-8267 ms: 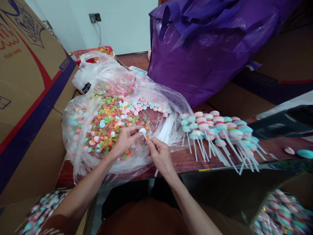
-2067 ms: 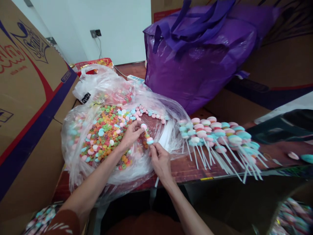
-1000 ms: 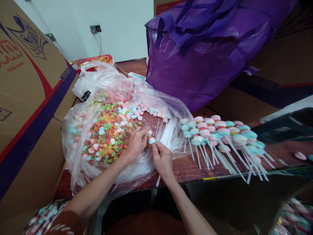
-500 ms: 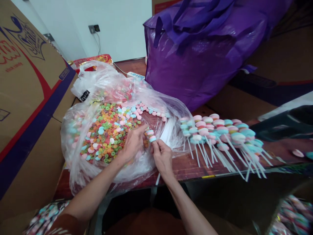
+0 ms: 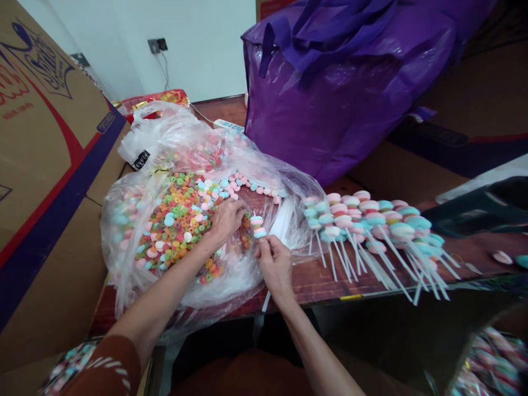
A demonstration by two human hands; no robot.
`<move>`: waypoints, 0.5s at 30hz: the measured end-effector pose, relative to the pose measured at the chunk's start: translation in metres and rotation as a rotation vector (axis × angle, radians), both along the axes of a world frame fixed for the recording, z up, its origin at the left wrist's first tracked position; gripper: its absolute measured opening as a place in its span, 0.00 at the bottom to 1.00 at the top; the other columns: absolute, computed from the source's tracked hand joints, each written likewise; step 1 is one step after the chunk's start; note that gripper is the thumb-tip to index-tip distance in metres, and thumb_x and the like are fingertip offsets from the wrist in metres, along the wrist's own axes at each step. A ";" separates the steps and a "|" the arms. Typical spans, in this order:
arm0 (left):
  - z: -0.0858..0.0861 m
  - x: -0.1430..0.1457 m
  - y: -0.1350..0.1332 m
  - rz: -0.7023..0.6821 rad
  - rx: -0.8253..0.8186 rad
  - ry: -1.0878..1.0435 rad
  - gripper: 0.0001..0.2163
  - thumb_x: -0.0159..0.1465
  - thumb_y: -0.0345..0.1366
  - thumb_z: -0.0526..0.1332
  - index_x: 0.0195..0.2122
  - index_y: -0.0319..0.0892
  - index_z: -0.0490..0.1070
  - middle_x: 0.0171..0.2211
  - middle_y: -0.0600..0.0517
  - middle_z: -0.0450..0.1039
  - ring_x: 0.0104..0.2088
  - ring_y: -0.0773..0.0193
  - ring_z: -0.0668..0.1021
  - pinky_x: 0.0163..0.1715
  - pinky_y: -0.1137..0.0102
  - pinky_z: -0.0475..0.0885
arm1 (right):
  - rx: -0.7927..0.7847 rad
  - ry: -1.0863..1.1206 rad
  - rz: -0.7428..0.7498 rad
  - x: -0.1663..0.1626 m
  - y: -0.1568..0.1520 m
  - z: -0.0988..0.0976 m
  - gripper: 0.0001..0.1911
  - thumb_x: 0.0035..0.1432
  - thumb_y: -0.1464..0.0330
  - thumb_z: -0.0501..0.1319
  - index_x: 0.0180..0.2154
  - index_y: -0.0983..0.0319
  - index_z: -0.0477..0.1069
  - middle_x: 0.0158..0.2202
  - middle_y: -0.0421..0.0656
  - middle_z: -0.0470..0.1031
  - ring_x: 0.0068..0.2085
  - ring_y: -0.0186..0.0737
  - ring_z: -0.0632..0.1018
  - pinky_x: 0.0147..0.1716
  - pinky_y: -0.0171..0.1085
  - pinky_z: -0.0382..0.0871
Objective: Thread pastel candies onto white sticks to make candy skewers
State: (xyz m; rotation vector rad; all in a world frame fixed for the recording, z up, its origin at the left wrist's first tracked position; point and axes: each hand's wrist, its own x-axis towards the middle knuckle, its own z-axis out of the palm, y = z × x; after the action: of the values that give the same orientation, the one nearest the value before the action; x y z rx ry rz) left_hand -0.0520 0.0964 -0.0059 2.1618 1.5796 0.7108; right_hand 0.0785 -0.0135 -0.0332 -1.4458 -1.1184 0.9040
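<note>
My right hand [image 5: 275,264] pinches a white stick with a short stack of pink, white, yellow and blue candies [image 5: 258,226] on it, held upright; the stick's tip shows above the stack and its lower end below my hand. Just left of it, my left hand [image 5: 226,223] is over the right side of a pile of colourful ring candies [image 5: 181,220], its fingers curled together. What they hold, if anything, is hidden. Pink, white and blue candy discs [image 5: 231,184] lie mixed in and beyond the rings, on a clear plastic bag [image 5: 136,291].
Finished candy skewers [image 5: 375,220] lie heaped on the table at right. White sticks [image 5: 284,223] lie between them and my hands. A large purple bag [image 5: 322,110] stands behind, a printed carton [image 5: 45,137] at left. A power strip [image 5: 226,126] lies at the back.
My left hand has moved up and slightly left, away from the skewer to the candy pile. My right hand keeps the skewer in nearly the same place; the stick's tip now shows.
</note>
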 end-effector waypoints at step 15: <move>0.001 0.014 0.008 0.081 -0.130 -0.149 0.02 0.56 0.29 0.64 0.30 0.41 0.75 0.27 0.51 0.75 0.31 0.61 0.76 0.35 0.69 0.68 | 0.010 -0.015 0.012 0.000 -0.002 0.000 0.17 0.63 0.59 0.55 0.24 0.59 0.63 0.20 0.35 0.64 0.22 0.34 0.64 0.24 0.33 0.57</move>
State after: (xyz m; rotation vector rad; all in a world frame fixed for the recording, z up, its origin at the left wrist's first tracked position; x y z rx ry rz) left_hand -0.0375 0.1047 -0.0053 1.9165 1.5965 0.7538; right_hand 0.0789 -0.0152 -0.0337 -1.4417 -1.1418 0.8961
